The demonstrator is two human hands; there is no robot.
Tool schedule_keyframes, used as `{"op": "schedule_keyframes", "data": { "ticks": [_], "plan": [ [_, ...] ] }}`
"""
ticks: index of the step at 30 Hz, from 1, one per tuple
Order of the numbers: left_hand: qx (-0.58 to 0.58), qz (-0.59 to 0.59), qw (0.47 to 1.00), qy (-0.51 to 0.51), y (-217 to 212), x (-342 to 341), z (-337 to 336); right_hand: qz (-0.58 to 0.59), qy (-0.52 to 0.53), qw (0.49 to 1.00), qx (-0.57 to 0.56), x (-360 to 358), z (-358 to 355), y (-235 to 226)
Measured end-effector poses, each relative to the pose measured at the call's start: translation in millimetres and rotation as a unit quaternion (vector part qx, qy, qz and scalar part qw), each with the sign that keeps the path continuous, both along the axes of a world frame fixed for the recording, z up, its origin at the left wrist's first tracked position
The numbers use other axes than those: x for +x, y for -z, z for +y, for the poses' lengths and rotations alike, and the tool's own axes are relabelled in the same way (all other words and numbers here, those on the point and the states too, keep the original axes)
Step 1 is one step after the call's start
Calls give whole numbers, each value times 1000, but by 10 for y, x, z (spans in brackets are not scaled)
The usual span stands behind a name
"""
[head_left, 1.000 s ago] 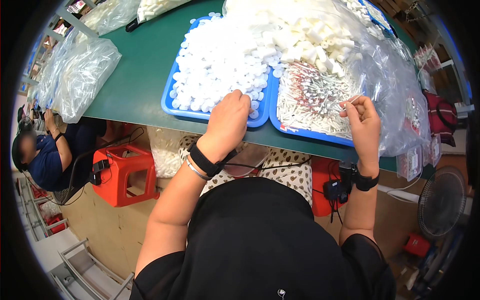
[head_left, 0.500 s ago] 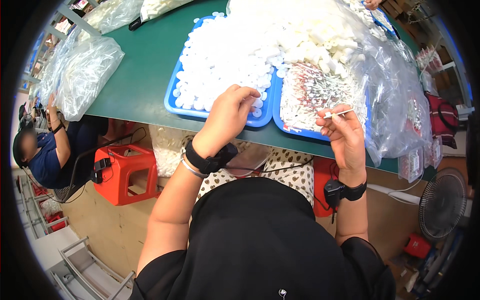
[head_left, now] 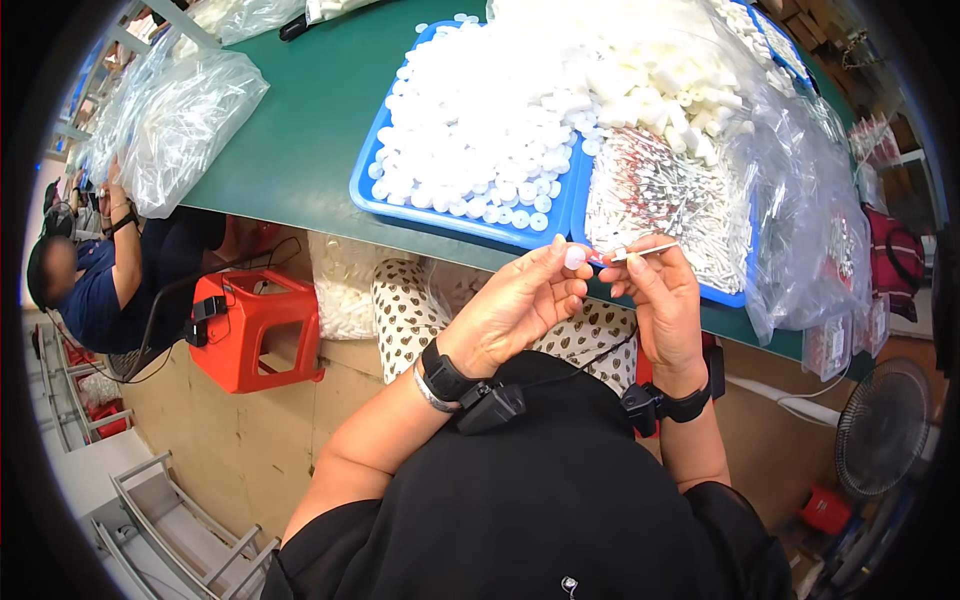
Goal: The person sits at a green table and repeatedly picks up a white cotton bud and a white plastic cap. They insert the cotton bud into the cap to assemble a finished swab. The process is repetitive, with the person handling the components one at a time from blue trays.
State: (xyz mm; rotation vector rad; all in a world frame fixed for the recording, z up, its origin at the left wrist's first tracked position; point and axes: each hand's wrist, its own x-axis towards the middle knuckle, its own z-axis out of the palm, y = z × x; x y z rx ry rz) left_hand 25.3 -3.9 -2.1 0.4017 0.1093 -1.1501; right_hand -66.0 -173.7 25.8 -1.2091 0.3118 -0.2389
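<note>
Between thumb and fingers my left hand (head_left: 525, 305) pinches a small round white plastic disc (head_left: 575, 258). Close beside it, my right hand (head_left: 655, 300) grips a thin white stick-like piece (head_left: 645, 251), its left end pointing toward the disc. The two hands meet just off the table's front edge. Behind my left hand, a blue tray (head_left: 480, 228) is heaped with similar white discs. A second blue tray (head_left: 722, 296), beyond my right hand, holds many thin white pieces (head_left: 665, 200), some with red and dark parts.
Cream-coloured cylindrical pieces (head_left: 665, 85) pile up behind the right tray. Clear plastic bags (head_left: 790, 230) lie along its right side, another bag (head_left: 190, 130) at the table's left. A red stool (head_left: 250, 330) and another person (head_left: 95, 280) are at left, a fan (head_left: 885, 415) at right.
My left hand has come away from the disc tray, moving right and nearer me with a disc. My right hand has shifted slightly left and lower, still holding the stick-like piece.
</note>
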Motion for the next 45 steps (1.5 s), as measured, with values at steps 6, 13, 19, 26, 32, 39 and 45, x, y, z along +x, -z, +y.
{"op": "schedule_keyframes", "data": {
  "ticks": [6, 13, 19, 26, 32, 39, 45],
  "plan": [
    [18, -7, 1000, -8, 42, -21, -1, -11, 16, 999, -38, -4, 10, 16],
    [57, -41, 997, -25, 29, -61, -53, -74, 30, 939, -335, -57, 123, 0],
    [63, -48, 996, -27, 46, -59, -63, -4, -8, 886, -463, -55, 92, -122],
    [81, -79, 993, -24, 113, -138, -73, 25, -11, 874, -486, -64, 80, -40],
    [46, -65, 997, -12, 166, -164, -81, 97, -37, 948, -300, -33, 35, -47],
    [68, -43, 997, -19, 184, -161, -77, -97, 2, 746, -658, -5, 115, 32],
    [119, -68, 989, -46, 154, -108, -38, -11, -27, 859, -511, 40, 84, -26]
  ]
}}
